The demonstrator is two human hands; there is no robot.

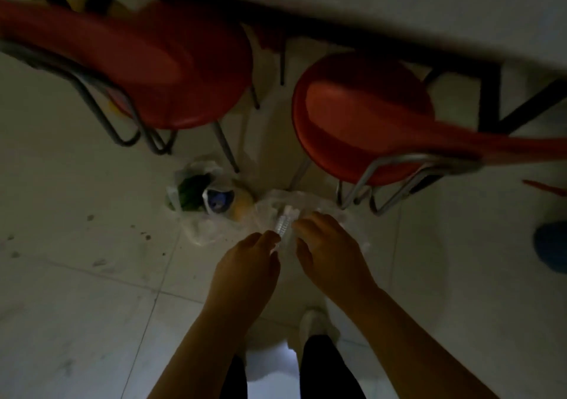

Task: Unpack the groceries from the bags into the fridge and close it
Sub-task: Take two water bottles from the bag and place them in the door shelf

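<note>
Two thin clear plastic bags lie on the pale tiled floor in dim light. The left bag (196, 183) holds something green, a blue-and-white pack and a yellowish item. The right bag (310, 202) lies crumpled in front of me, with a clear ribbed plastic bottle (283, 222) sticking out of it. My left hand (248, 263) has its fingers curled at the bottle's near end and pinches it. My right hand (328, 251) grips the bag's plastic just right of the bottle. No fridge is in view.
Two red stools on metal legs, one at the left (171, 70) and one at the right (362, 116), stand just beyond the bags, under a white table edge (368, 9). A blue round object (552, 245) sits at the far right. My shoe (316, 322) is below my hands.
</note>
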